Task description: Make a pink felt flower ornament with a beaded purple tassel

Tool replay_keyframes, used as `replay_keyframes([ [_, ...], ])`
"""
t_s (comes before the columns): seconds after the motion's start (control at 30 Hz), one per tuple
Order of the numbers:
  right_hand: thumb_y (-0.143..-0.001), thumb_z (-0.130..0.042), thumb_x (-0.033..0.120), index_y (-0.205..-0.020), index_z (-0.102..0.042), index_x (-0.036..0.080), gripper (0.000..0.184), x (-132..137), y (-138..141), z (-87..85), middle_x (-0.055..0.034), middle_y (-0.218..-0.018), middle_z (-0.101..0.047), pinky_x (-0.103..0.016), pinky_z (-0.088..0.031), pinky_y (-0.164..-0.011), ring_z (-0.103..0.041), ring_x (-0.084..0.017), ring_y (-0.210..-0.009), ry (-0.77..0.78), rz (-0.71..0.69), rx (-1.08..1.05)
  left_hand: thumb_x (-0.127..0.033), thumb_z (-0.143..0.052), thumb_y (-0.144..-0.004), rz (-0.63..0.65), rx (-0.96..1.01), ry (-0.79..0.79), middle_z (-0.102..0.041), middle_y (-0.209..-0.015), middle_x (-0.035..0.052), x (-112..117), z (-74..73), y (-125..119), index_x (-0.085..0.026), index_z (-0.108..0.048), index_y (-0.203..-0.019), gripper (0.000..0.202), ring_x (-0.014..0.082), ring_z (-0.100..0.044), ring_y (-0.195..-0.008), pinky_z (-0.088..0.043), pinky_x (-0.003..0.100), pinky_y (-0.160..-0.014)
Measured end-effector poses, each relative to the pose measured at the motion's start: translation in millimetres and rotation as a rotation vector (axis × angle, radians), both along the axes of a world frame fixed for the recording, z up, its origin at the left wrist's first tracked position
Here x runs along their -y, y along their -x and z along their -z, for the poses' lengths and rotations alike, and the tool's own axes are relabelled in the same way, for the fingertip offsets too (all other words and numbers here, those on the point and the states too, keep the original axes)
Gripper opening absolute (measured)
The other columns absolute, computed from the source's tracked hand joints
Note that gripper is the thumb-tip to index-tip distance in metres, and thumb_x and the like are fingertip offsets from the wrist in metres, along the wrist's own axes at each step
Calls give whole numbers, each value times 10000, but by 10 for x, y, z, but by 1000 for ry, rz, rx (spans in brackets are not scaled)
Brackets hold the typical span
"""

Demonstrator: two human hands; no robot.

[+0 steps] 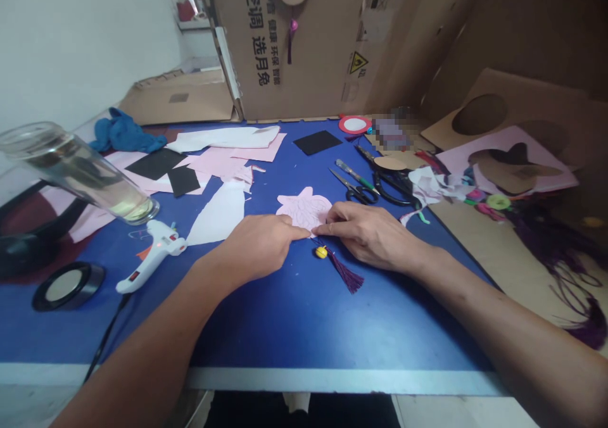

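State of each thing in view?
Pink cutout: lying flat
Left hand: fingertip at pink cutout's edge
Right hand: fingertips at same edge
Purple tassel: lying outstretched
Glass jar: upright, liquid inside
Glue gun: lying down, corded
Scissors: lying, open or closed unclear
Black roll: lying flat

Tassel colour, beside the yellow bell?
Dark purple tassel, best seen in the head view, the only one.

Lobed flat pale-pink cutout (304, 207) patterned with fine lines; small round bell (322, 252) coloured yellow; stringy tassel (350, 277) coloured dark purple; smooth tabletop (294, 327) coloured blue.
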State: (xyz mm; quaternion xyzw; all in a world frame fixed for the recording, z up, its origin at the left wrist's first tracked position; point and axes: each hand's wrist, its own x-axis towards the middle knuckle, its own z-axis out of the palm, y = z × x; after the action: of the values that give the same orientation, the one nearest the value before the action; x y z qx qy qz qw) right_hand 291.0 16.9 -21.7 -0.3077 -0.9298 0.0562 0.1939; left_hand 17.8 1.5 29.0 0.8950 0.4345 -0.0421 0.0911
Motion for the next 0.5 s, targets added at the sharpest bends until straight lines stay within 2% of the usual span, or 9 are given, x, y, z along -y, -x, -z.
replay_keyframes([
  [0.13,-1010,-528,21,-1383,-790,261,515,-38,-31,16,-84,-1167,-764,-317,-550,-815,-728,-209,-1008,53,39,-76,-118,-464,-1022,11,-5,-16,-821,-1203,47,1,21,4,-387,-757,-1454,587,253,-778,-1034,-571,356,-852],
  [0.5,-1069,-553,120,-1311,-823,257,388,-56,-114,-96,-78,-1067,-758,-304,-533,-758,-735,-205,-919,14,196,-82,-107,-490,-1001,24,1,-27,-820,-1192,53,-3,27,3,-379,-777,-1412,570,252,-783,-1013,-558,341,-792],
])
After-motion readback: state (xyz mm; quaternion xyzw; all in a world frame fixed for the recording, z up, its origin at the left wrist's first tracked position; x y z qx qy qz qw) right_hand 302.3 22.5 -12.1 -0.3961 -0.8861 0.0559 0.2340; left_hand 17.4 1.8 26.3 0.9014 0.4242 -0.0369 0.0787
